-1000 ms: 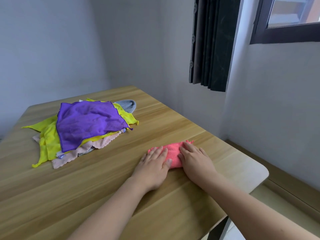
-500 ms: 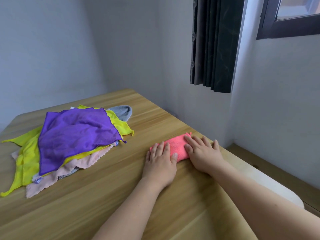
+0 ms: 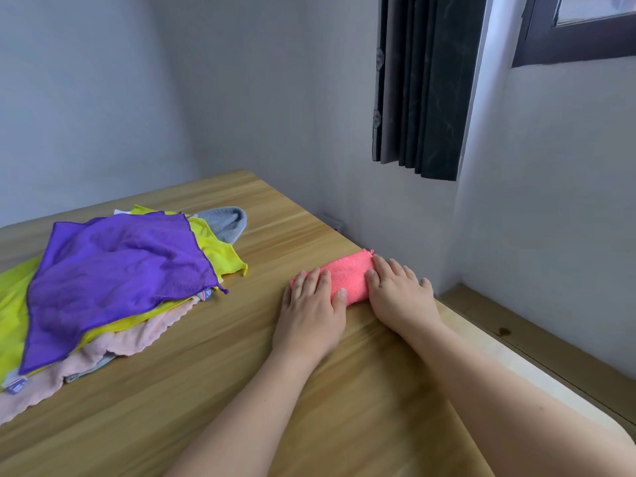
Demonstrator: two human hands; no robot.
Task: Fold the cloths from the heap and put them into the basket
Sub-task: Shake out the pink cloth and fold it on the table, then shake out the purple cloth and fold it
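Both hands, left (image 3: 311,306) and right (image 3: 399,294), press flat-fingered on the folded pink cloth (image 3: 349,275): light, soft, floppy; best pinched at both ends.

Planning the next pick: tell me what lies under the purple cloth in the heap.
Under the purple cloth show a yellow cloth, a pink one and a grey one at the back. Anything deeper is covered.

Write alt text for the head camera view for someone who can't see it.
Both hands, left hand and right hand, press flat on a folded pink cloth on a wooden table. To the left lies a heap of cloths, purple on top.
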